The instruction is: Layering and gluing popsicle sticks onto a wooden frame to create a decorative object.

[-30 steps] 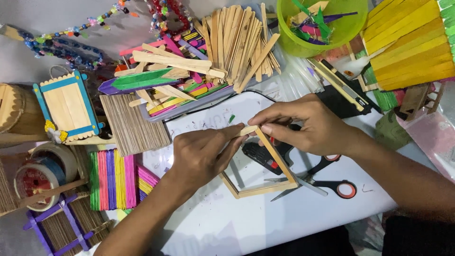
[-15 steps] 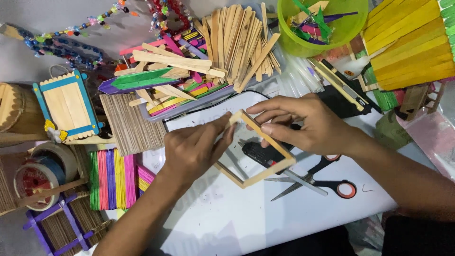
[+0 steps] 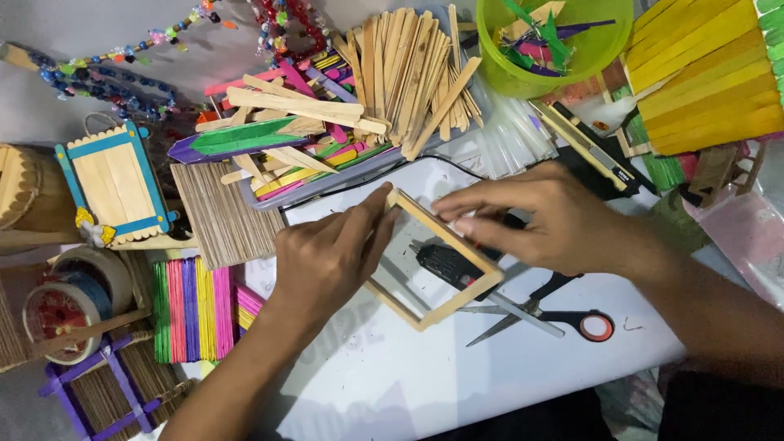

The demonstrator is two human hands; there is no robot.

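Gripping the square wooden stick frame (image 3: 433, 260) at its far corner, we pinch it between left hand (image 3: 327, 261) and right hand (image 3: 543, 220) fingers, above the white sheet (image 3: 367, 367), near the scissors (image 3: 543, 314).

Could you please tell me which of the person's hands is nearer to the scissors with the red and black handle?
Right. The right hand lies just above the scissors; the left hand is farther away, across the stick frame.

Pale wooden frame (image 3: 445, 306), lime-green bowl (image 3: 604, 51)
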